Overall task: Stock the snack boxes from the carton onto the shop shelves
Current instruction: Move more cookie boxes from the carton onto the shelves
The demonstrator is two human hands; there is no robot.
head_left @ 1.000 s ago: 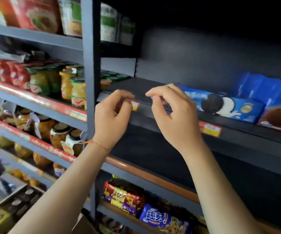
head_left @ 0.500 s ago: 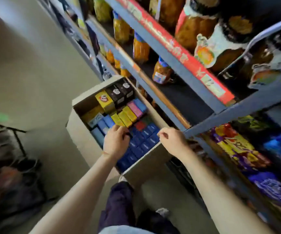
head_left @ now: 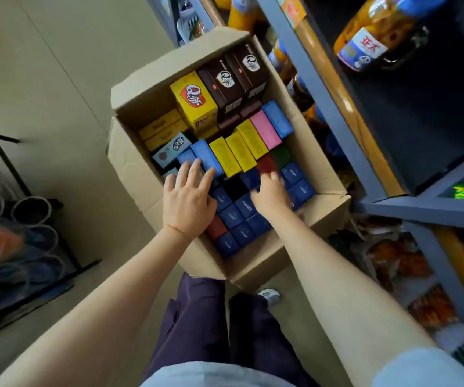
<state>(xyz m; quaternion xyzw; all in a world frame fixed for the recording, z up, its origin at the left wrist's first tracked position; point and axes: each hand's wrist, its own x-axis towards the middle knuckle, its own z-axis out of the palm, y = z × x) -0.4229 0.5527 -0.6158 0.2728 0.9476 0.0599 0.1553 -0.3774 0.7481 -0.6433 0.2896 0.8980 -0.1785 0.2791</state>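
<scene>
An open cardboard carton (head_left: 138,177) stands on the floor beside the shop shelves (head_left: 323,90). It is packed with snack boxes: dark blue ones (head_left: 242,233) at the near end, yellow ones (head_left: 236,152), a pink one (head_left: 265,132), a tall yellow box (head_left: 194,101) and brown boxes (head_left: 233,76) at the far end. My left hand (head_left: 189,202) lies with fingers spread on the lighter blue boxes (head_left: 205,156). Over the dark blue boxes, my right hand (head_left: 269,196) reaches with blurred fingers near a red box (head_left: 267,163). Neither hand lifts a box.
A jar of yellow fruit (head_left: 376,32) stands on the dark shelf to the right. Snack packets (head_left: 409,263) fill the lower shelf. A black wire rack (head_left: 29,219) with round items stands on the left. My legs and a shoe (head_left: 269,296) are just behind the carton.
A second ago both hands were at a price tag on the shelf edge. The view then dropped to the carton, and both hands have moved in onto the boxes.
</scene>
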